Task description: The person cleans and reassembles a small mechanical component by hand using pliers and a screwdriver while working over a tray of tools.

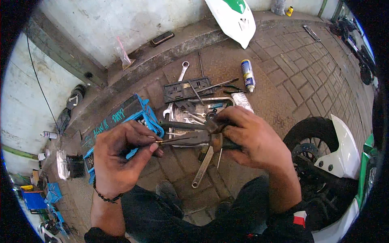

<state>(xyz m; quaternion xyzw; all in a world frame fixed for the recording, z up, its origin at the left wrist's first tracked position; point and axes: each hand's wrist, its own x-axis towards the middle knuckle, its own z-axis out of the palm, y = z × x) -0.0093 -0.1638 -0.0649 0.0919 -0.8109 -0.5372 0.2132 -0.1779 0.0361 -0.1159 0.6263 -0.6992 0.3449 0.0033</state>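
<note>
Left hand [118,164]: thumb and fingertips pinching a thin brass-coloured piece [161,141] in front of the body, at the tip of the long-nosed pliers [188,140]. Fingertip hold likely suits something so slender. Whether the pliers grip the piece or merely touch it, cannot tell.

Right hand [257,141]: fingers wrapped around the pliers near the rusty pivot, probably for close steering; nose points left, towards the pinch. A dark bar [180,125] runs above the nose into the same grasp; part of the tool or separate, unclear. Both hands held over the lap, presumably to keep fine work near the eyes.

Just beyond and below, on the floor [279,81]: metal tray [210,99] of spanners and small parts, perhaps a catch-all against loss. Slotted black panel [172,94] behind it, with slim tools lying across. Blue toolbox [152,116] left of the tray, seemingly for easy reach.

Farther out: ring spanner [183,71], upright spray can [247,75]. Right: motorbike wheel [289,137], close by. White-and-green panel [231,22] leans at the wall, likely out of the way.
</note>
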